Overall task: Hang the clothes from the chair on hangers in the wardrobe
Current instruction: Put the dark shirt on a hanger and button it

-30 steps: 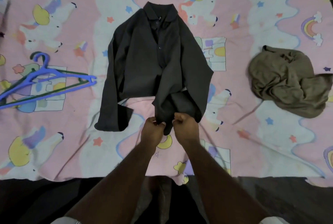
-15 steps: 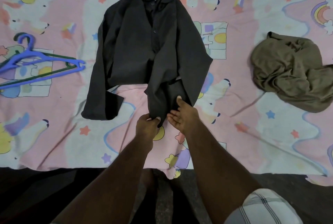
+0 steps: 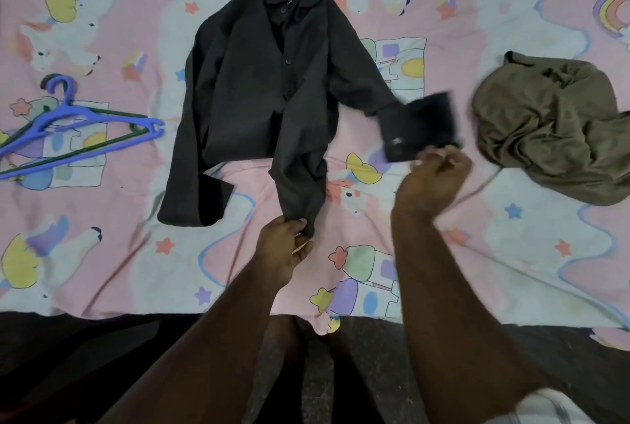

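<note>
A dark grey collared shirt lies spread on the bed, collar at the far side. My left hand pinches the shirt's bunched lower hem near the bed's front. My right hand holds the cuff of the shirt's right sleeve, which is blurred and lifted out to the right. The shirt's left sleeve lies folded down along its left side. A crumpled olive-brown garment sits at the right. A blue hanger lies on a green hanger at the left.
The bed is covered by a pink and white cartoon-print sheet. Its front edge runs across the lower part of the view, with dark floor below it. My legs stand against that edge.
My right hand left the hem, took the right sleeve's cuff and pulled it out to the right. My left hand kept its hold on the hem.
</note>
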### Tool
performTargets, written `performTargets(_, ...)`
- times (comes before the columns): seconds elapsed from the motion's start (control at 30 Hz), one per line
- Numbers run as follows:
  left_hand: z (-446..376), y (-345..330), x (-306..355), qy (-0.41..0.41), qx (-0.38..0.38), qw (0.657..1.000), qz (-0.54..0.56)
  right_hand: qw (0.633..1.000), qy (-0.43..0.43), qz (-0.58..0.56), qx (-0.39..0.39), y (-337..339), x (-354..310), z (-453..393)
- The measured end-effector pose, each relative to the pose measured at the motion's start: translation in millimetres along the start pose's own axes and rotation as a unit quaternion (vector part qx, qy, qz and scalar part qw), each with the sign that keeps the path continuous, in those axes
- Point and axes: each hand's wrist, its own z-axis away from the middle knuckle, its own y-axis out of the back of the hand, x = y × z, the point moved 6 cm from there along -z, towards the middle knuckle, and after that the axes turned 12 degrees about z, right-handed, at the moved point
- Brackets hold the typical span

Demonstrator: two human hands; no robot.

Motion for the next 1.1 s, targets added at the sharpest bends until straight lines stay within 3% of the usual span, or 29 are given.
performTargets(0.03,4,-2,1,0.002,-0.010,1.000,0.005,0.999,0.026,0.002,0.038,17,-11,-4)
performTargets(0.1,13,-8,2,0.005,-0.025,1.000,0.015,0.993,0.066,0.099,-0.002,21,-10,5)
performTargets(0.17,21,-13,3,0.014,-0.038,0.999,0.021,0.964,0.061,0.180,-0.185,-6,13,38)
performTargets(0.23,29,-17,4,0.032,-0.063,0.997,0.029,0.907,0.035,0.214,-0.361,-31,38,69)
performTargets(0.3,41,-21,6,0.066,-0.108,0.991,0.044,0.855,0.010,0.226,-0.467,-45,51,88)
performTargets(0.37,56,-26,13,0.106,-0.163,0.979,0.054,0.819,0.040,0.243,-0.519,-49,51,102)
performTargets(0.43,72,-33,21,0.127,-0.211,0.968,0.049,0.819,0.111,0.261,-0.498,-46,43,108)
performTargets(0.5,83,-38,29,0.125,-0.235,0.963,0.030,0.855,0.122,0.254,-0.435,-35,31,107)
performTargets(0.67,89,-44,47,0.078,-0.220,0.972,0.007,0.939,-0.054,0.035,-0.338,4,1,103)
performTargets(0.8,82,-35,54,0.050,-0.178,0.982,0.033,0.963,-0.107,-0.107,-0.222,54,-20,76)
performTargets(0.9,70,-10,50,0.023,-0.073,0.997,-0.016,0.978,-0.156,-0.013,-0.138,87,21,55)
performTargets(1.0,59,11,45,-0.001,0.006,0.998,-0.063,0.960,-0.142,0.193,-0.142,94,47,57)
performTargets(1.1,42,28,43,-0.046,0.040,0.993,-0.097,0.955,-0.106,0.236,-0.144,83,48,65)
